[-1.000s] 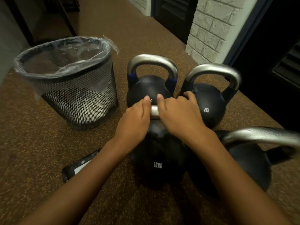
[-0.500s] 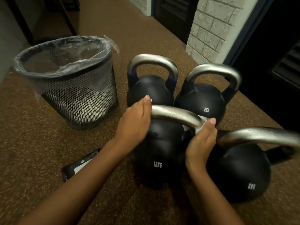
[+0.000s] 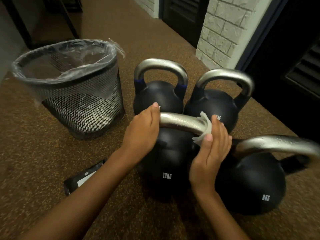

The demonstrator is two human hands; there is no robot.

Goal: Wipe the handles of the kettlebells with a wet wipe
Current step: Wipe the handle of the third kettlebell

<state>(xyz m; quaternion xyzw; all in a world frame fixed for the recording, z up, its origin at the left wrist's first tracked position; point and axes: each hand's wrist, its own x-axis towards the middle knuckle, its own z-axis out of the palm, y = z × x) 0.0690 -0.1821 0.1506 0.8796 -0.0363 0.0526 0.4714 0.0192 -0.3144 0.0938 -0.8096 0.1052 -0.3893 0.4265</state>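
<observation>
Frame centre: my right hand, wet wipe clamped round handle, now at right bend, away from left hand gripping left end; top span likely done.

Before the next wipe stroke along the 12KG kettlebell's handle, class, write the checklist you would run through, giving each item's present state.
1. Grip: left hand holds the handle of the 12KG kettlebell, steadying it: ok.
2. Placement: wet wipe sits between right hand and handle: ok.
3. Path: bare handle stretch between the hands unobstructed: ok.
4. Coverage: handle part under the left hand wiped: cannot tell.
5. Disposal: lined bin upright beside the kettlebells: ok.
</observation>
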